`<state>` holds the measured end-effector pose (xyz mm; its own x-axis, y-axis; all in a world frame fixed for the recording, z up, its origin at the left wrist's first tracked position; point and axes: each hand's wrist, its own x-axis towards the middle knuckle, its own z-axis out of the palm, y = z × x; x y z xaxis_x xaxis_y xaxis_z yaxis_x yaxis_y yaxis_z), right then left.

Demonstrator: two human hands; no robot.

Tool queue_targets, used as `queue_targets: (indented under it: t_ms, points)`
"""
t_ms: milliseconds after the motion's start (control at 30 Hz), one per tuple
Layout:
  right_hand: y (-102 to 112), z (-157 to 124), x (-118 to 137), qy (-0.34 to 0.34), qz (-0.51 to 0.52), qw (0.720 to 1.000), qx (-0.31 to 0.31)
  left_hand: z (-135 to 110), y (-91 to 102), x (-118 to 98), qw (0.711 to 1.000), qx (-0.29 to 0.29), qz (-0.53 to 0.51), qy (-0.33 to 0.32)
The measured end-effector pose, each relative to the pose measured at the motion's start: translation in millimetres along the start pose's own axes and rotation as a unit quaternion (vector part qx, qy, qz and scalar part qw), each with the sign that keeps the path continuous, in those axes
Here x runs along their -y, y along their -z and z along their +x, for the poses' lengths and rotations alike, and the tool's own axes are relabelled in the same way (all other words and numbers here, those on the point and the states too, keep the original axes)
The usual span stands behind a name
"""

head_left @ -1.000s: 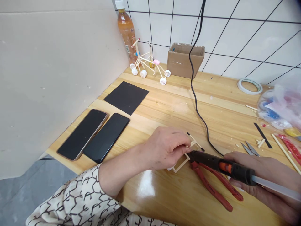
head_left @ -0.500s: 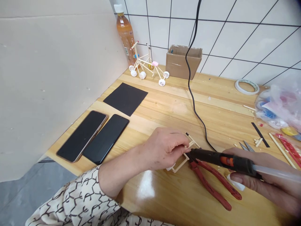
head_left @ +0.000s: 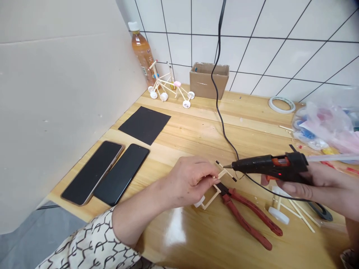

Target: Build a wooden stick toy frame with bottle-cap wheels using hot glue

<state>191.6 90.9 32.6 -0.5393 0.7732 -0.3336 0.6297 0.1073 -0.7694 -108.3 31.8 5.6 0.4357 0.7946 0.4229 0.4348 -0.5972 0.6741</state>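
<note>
A: How does the person's left hand [head_left: 193,179] stand?

B: Nearly closed, the thumb and fingertips pinched on a small stick frame [head_left: 211,198]. The frame juts out on the right of the fingers, near the front of the wooden table [head_left: 186,144], and a white wheel [head_left: 199,202] shows just below the hand

A: And the right hand [head_left: 316,183]?

B: It is wrapped round the grip of a black glue gun [head_left: 269,164], one finger by the orange trigger. A small red light glows on the gun's side, and a pale glue stick [head_left: 331,157] pokes out of its back

A: Does the nozzle touch the frame?

B: Its tip is at the dark-ended crossbar [head_left: 229,174]; touching or just short of it, one cannot tell

A: What lies about the hands?

B: Red-handled pliers [head_left: 239,216], their dark nose right beside the frame. Under the right hand there is a second wheeled piece [head_left: 278,215], partly crossed by a black cord [head_left: 223,127]

A: And farther off?

B: Two phones [head_left: 92,173] [head_left: 122,175] side by side on the left, a black sheet [head_left: 145,125] beyond them, then a stick tricycle [head_left: 177,84] between a bottle [head_left: 142,54] and a cardboard box [head_left: 206,84]
</note>
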Motion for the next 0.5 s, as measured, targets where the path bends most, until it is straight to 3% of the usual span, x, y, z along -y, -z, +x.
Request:
queue_targets:
  t_ms: [67, 233, 400, 500]
  points:
    - [2.9, 4.2, 0.2, -0.001, 0.017, 0.999, 0.043, 0.2, 0.2, -0.8, 1.0, -0.003, -0.007, 0.004]
    - [1.1, 15.5, 7.2, -0.018, 0.121, 0.992, -0.042, 0.4, -0.3, -1.0, 1.0, -0.009, -0.012, 0.006]
    - [-1.7, 28.5, 13.7, -0.096, 0.304, 0.931, -0.179, 1.5, -1.2, -2.4, 0.999, -0.02, -0.025, -0.008]
    - [0.6, 38.2, 15.8, -0.103, 0.376, 0.899, -0.2, 1.8, -0.8, -3.5, 1.0, -0.016, -0.021, -0.003]
